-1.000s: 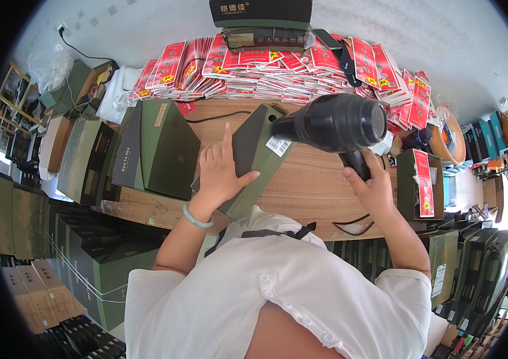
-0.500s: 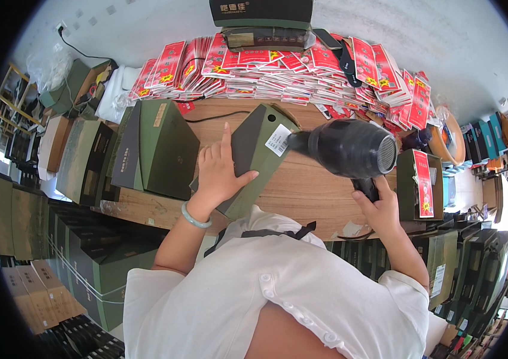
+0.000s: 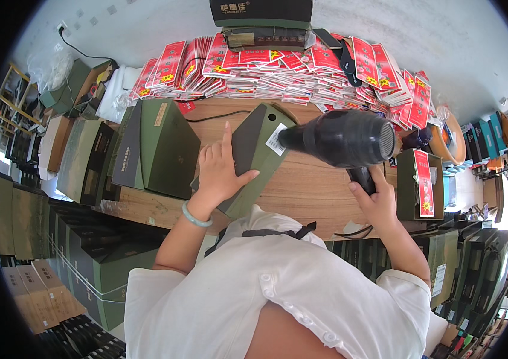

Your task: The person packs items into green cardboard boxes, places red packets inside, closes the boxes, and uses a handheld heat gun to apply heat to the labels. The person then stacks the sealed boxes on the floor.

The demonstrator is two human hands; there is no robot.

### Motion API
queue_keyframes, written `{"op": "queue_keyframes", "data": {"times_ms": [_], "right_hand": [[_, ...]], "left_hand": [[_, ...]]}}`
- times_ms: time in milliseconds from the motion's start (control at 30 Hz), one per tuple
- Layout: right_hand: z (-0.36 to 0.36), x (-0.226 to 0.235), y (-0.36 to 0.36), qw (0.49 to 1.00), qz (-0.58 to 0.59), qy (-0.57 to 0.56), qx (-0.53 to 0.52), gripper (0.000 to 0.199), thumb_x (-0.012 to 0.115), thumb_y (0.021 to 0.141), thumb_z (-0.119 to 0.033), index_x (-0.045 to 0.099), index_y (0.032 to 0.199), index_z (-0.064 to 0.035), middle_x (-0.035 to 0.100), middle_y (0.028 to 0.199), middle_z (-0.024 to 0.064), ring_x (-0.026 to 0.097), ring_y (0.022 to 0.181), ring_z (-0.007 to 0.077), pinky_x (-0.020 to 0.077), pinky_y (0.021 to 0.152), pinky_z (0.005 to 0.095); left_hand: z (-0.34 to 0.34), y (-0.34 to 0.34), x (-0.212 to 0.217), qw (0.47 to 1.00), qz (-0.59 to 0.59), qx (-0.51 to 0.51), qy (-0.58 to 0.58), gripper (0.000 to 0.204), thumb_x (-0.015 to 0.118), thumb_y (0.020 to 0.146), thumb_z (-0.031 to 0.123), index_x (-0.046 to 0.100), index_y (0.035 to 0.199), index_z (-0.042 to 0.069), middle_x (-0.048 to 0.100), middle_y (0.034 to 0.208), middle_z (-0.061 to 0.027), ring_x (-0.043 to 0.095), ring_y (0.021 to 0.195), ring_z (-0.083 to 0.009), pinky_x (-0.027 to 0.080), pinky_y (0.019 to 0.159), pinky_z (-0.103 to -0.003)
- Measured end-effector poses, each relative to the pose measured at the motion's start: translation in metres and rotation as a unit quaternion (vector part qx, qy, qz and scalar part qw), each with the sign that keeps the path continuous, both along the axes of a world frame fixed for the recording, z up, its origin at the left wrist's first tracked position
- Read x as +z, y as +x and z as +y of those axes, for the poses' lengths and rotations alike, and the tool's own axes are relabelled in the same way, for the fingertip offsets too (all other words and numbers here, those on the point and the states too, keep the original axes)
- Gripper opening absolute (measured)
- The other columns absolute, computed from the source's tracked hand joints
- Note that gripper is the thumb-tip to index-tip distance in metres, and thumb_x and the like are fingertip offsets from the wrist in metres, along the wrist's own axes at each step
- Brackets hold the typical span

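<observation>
While the right hand clasps the hair dryer by its handle, I see its nozzle pointing left at the white label on the green box, whose long axis slants away rightward under the nearer left hand, spread and grasping nothing.

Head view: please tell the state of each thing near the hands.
Black plastic hair dryer: held in right hand.
Grey and green cardboard box: lying diagonally under left hand.
White paper label: on this box, partly hidden.
Small green cardboard box, right: open, holding a red printed packet.
</observation>
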State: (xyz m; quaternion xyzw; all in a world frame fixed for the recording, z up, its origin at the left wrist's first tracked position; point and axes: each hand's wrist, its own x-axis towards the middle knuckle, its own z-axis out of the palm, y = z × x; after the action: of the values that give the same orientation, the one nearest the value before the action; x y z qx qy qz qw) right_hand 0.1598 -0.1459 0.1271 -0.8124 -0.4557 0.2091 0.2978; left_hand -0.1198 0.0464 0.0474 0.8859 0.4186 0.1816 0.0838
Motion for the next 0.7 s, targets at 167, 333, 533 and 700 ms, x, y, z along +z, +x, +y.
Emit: {"op": "queue_keyframes", "data": {"times_ms": [167, 333, 533, 700], "right_hand": [[0.012, -0.011, 0.001, 0.991, -0.059, 0.107, 0.059, 0.052, 0.079, 0.080, -0.034, 0.056, 0.119, -0.0078, 0.066, 0.075, 0.0143, 0.065, 0.063, 0.0286, 0.0482, 0.057, 0.0357], [0.020, -0.009, -0.003, 0.983, -0.062, 0.142, 0.096, 0.051, 0.079, 0.079, -0.035, 0.057, 0.117, -0.0080, 0.065, 0.073, 0.0139, 0.063, 0.060, 0.0295, 0.0476, 0.056, 0.0360], [0.023, -0.006, -0.002, 0.988, -0.031, 0.122, 0.088, 0.052, 0.078, 0.080, -0.035, 0.055, 0.117, -0.0078, 0.065, 0.072, 0.0125, 0.063, 0.059, 0.0305, 0.0483, 0.057, 0.0354], [0.018, -0.011, 0.001, 0.982, -0.038, 0.159, 0.093, 0.054, 0.078, 0.080, -0.035, 0.055, 0.121, -0.0084, 0.068, 0.078, 0.0134, 0.065, 0.065, 0.0316, 0.0495, 0.061, 0.0359]], "left_hand": [[0.000, 0.000, -0.006, 0.999, -0.019, -0.004, 0.035, 0.125, 0.082, 0.065, 0.050, 0.010, 0.153, -0.002, 0.053, 0.107, -0.0172, 0.050, 0.103, -0.0342, 0.031, 0.102, -0.050], [0.000, -0.001, -0.006, 0.999, -0.018, -0.002, 0.029, 0.124, 0.081, 0.066, 0.051, 0.009, 0.153, -0.001, 0.053, 0.108, -0.0178, 0.051, 0.103, -0.0353, 0.032, 0.103, -0.050], [-0.001, -0.001, -0.005, 0.999, -0.022, -0.005, 0.030, 0.125, 0.082, 0.065, 0.050, 0.009, 0.153, -0.001, 0.052, 0.106, -0.0165, 0.050, 0.102, -0.0338, 0.032, 0.102, -0.050], [-0.001, 0.000, -0.006, 0.999, -0.021, -0.004, 0.042, 0.124, 0.082, 0.066, 0.050, 0.010, 0.153, -0.002, 0.052, 0.106, -0.0165, 0.050, 0.102, -0.0336, 0.032, 0.102, -0.049]]}}
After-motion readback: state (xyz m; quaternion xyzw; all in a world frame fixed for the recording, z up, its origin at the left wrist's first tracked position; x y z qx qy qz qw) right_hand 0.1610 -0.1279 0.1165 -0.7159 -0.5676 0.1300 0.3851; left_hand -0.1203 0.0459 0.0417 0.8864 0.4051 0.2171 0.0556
